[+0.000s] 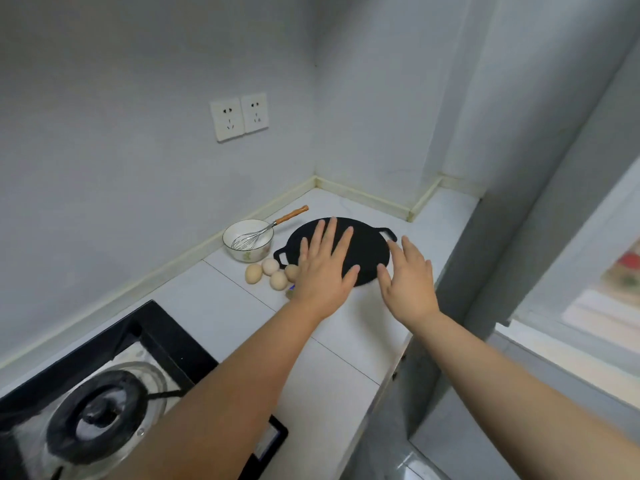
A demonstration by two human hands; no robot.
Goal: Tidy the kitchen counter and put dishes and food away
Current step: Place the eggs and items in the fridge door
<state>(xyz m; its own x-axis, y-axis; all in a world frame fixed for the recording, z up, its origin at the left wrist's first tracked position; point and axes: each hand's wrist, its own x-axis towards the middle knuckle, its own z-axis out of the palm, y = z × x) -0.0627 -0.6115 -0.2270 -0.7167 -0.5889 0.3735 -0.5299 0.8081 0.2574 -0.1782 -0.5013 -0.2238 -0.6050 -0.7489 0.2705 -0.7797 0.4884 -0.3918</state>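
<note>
Left hand: flat, fingers straight and spread, holding nothing. It lies over the left half of the black griddle pan, fingertips reaching toward the pan's far rim; cannot tell whether the palm touches the surface. Right hand: also flat and spread, holding nothing, at the pan's right near edge, thumb pointing in toward the pan, fingertips near its right loop handle. The pan shows between the two hands, flat on the white counter, toward the back corner.

Just left of the left hand are four eggs, loose on the counter in a cluster by the pan's left handle, the nearest partly hidden by the hand. Behind the eggs is a white bowl with a wire whisk leaning in it, wooden handle sticking out to the right. Near left: gas stove, well apart from the pan. Two wall sockets above the bowl.
</note>
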